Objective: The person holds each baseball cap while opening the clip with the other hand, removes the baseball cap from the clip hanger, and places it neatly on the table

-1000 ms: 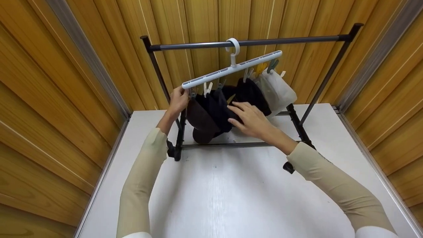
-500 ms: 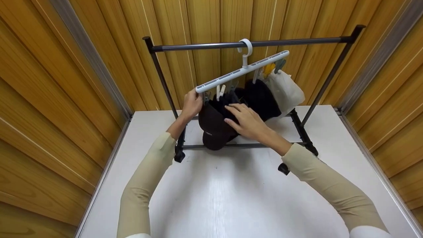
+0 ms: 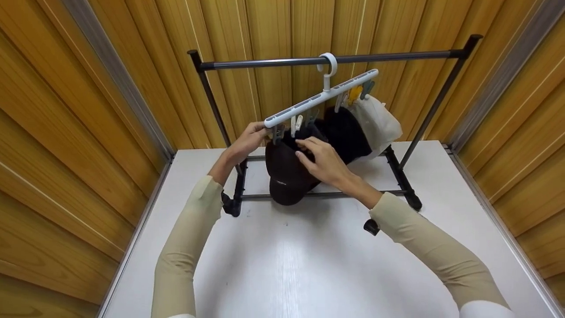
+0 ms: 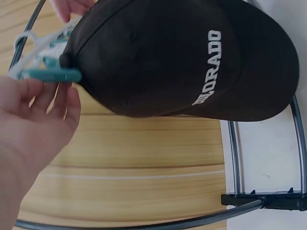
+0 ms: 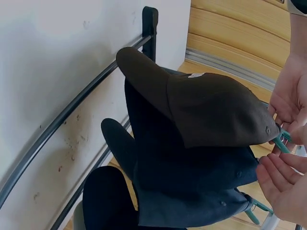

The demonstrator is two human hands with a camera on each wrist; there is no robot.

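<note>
A white clip hanger (image 3: 309,103) hangs slanted from the rack's bar, with several caps pegged under it. My left hand (image 3: 249,140) grips its near left end, beside the teal clip (image 4: 53,74) that holds a dark brown cap (image 3: 287,172). White letters run across this cap's front in the left wrist view. My right hand (image 3: 324,161) reaches in with fingers slightly bent, its fingertips at the top of a navy cap (image 5: 192,158), just below a white clip (image 3: 296,126). A black cap (image 3: 348,134) and a white cap (image 3: 379,121) hang farther right.
The dark metal rack (image 3: 393,56) stands on a white floor (image 3: 282,260) against wood-panelled walls (image 3: 88,88). Its lower rails (image 3: 260,196) run beneath the caps. A yellow clip (image 3: 354,94) and a grey-green clip (image 3: 367,88) hold the far end.
The hanger has slid right along the bar and turned somewhat, my left hand staying at its end. My right hand has moved slightly left, toward the brown cap and white clip.
</note>
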